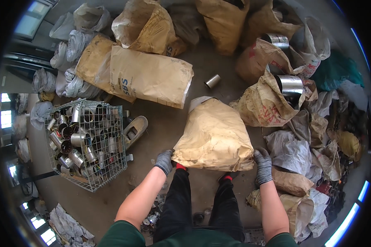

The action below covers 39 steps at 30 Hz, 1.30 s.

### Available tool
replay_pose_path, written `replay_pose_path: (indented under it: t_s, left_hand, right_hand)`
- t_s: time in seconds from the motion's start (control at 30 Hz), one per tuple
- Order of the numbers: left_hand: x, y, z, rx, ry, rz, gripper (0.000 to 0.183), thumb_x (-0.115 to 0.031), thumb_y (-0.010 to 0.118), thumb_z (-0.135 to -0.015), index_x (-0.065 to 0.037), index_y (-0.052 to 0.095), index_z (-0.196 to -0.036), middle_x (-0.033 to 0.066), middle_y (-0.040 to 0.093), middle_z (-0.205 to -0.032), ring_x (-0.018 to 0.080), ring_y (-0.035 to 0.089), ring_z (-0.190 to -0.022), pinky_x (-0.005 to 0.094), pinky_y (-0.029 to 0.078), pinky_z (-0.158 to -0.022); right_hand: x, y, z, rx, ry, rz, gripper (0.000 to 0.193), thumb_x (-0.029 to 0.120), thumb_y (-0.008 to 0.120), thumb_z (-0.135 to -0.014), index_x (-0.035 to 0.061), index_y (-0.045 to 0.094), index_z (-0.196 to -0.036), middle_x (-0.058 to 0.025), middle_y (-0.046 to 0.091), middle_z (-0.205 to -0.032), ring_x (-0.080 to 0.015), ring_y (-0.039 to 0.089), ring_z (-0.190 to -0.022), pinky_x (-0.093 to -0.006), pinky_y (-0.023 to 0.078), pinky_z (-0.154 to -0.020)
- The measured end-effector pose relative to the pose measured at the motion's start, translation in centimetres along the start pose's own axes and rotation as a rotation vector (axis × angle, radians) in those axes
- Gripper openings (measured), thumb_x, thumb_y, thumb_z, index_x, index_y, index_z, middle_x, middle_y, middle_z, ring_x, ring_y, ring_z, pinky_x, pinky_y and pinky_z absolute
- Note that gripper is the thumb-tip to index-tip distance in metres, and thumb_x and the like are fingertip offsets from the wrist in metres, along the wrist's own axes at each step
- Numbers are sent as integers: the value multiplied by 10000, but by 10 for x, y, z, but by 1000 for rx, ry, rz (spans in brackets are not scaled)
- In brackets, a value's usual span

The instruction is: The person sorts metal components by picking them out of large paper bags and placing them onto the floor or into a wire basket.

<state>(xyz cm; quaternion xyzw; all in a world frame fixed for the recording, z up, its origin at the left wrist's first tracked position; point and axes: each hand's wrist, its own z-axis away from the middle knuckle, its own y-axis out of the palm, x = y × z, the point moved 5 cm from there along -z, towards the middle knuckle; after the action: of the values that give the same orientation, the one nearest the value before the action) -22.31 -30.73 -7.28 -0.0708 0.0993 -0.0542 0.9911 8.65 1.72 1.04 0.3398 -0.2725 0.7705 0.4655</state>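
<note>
A large tan paper sack, stained and creased, is in front of my legs. My left hand, in a grey knit glove, is closed on its near left corner. At the near right corner my right hand, gloved alike, grips the sack's edge; some fingertips are hidden behind the paper. The sack's far end narrows to a paler flap. Beyond it a short metal cylinder lies on the floor. What the sack contains cannot be seen.
On the left stands a wire mesh cage full of metal cylinders, with a pallet-jack-like metal part beside it. Tan sacks lie or stand at the back. To the right are more sacks, some holding shiny cylinders, and crumpled white bags.
</note>
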Motion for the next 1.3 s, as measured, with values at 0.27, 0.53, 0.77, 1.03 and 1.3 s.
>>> replay_pose_path:
  t_s: [0.27, 0.53, 0.77, 1.03, 1.3]
  left_hand:
    - [18, 30, 28, 128, -124, 302, 211, -120, 553, -886, -29, 606, -1069, 138, 661, -968, 279, 656, -839, 426, 558, -683]
    - [-152, 95, 128, 275, 289, 198, 76, -153, 588, -871, -83, 616, -880, 24, 559, -665, 132, 489, -485, 250, 422, -419]
    - [-100, 4, 143, 65, 273, -118, 108, -135, 575, -801, -83, 662, -839, 62, 636, -710, 178, 527, -481, 344, 436, -438]
    - [-11, -89, 100, -53, 342, -561, 203, -159, 694, -801, 6, 702, -919, 162, 685, -816, 287, 657, -606, 394, 532, -503]
    - [-77, -64, 183, 309, 105, -175, 193, -264, 668, -810, -75, 679, -849, 135, 670, -774, 285, 611, -546, 392, 506, -521]
  right_hand:
    - [-49, -21, 11, -69, 67, 295, 766, 348, 824, -779, 18, 483, -1380, -135, 549, -1315, -302, 567, -1133, -407, 492, -942]
    - [113, 47, -38, -7, -93, 33, 287, 244, 702, -914, 11, 653, -1074, -39, 679, -847, -146, 638, -752, -318, 535, -609]
    - [110, 20, 44, 45, -337, 514, 355, 285, 690, -931, -49, 672, -1050, -132, 722, -890, -171, 634, -767, -342, 507, -736]
    - [81, -7, 133, 132, -291, 800, 364, 307, 691, -925, -46, 671, -1013, -138, 726, -866, -202, 645, -741, -366, 498, -704]
    - [177, 8, 176, -3, -151, 569, 363, 265, 681, -933, -45, 648, -1120, -116, 710, -916, -155, 618, -808, -320, 503, -752]
